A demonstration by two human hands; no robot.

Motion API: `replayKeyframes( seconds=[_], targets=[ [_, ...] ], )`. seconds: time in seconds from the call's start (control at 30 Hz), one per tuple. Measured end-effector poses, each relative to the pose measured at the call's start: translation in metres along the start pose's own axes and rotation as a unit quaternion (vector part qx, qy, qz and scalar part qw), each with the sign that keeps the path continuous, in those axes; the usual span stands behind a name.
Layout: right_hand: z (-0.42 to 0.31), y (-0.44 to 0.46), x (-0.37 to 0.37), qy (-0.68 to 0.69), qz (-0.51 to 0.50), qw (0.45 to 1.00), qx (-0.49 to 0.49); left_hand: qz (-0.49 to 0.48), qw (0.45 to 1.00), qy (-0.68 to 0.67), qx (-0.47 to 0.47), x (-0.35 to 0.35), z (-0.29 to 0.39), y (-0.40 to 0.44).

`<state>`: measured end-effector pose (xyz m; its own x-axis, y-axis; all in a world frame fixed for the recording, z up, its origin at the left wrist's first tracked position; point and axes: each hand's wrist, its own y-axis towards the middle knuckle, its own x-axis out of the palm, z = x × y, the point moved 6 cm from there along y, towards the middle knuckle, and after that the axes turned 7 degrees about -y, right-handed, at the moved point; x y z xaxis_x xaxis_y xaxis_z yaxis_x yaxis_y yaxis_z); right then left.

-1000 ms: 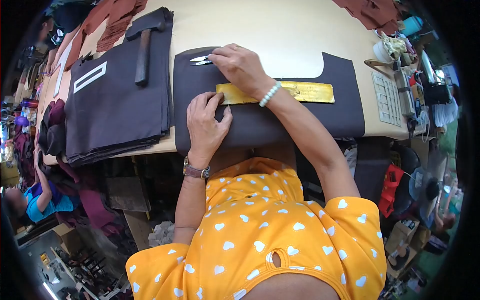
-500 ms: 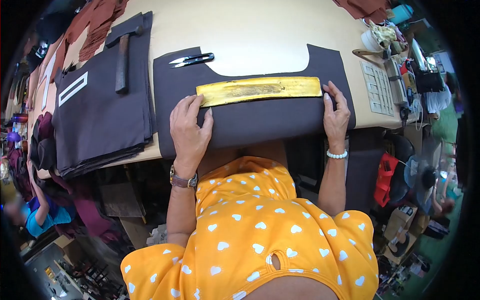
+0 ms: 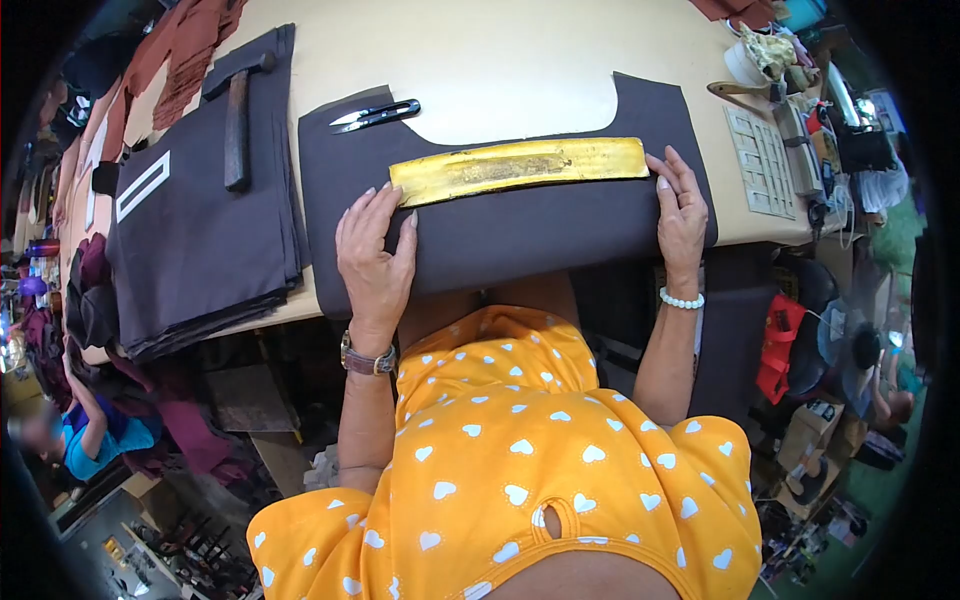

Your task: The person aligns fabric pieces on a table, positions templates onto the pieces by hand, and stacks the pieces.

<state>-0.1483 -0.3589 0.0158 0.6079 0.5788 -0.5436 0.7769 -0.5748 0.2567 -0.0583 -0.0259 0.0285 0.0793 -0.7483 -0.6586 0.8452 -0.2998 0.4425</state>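
Long, narrow yellow strip (image 3: 520, 170), worn and stained along its middle, lying flat across the upper-centre of the frame. Placed on a dark brown cloth piece (image 3: 500, 240), just below the curved cutout in its upper edge; probably set there to line up with that curve, can't confirm.

Left hand (image 3: 372, 260): at the strip's left end, left of centre. Grip partly open, fingertips against the end, thumb apart and over the cloth. Right hand (image 3: 682, 228): at the strip's right end, right of centre. Grip loosely open, fingertips at the corner, thumb just below. Nothing clamped in either; contact light by the look of it, exact pressure not readable. Spread to both ends probably to control angle and avoid skew.

Black-handled thread snips (image 3: 375, 117) on the cloth's upper-left corner, blades pointing left; likely parked within reach, away from the strip.

Wooden-handled hammer (image 3: 236, 130) resting on a stack of dark cloth pieces (image 3: 200, 240), upper left, likely as a weight. White rectangular frame (image 3: 143, 187) also on that stack, near its left edge. All laid out on a pale counter (image 3: 480, 60); pale slotted template (image 3: 760, 160) at upper right.
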Motion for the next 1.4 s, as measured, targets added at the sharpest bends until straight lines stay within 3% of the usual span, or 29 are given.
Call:
replayKeyframes(
  seconds=[1.4],
  targets=[
    [-0.001, -0.001, 0.000, -0.032, 0.023, 0.999, 0.019, -0.002, 1.000, -0.003, -0.004, 0.000, -0.001, -0.001]
  ],
)
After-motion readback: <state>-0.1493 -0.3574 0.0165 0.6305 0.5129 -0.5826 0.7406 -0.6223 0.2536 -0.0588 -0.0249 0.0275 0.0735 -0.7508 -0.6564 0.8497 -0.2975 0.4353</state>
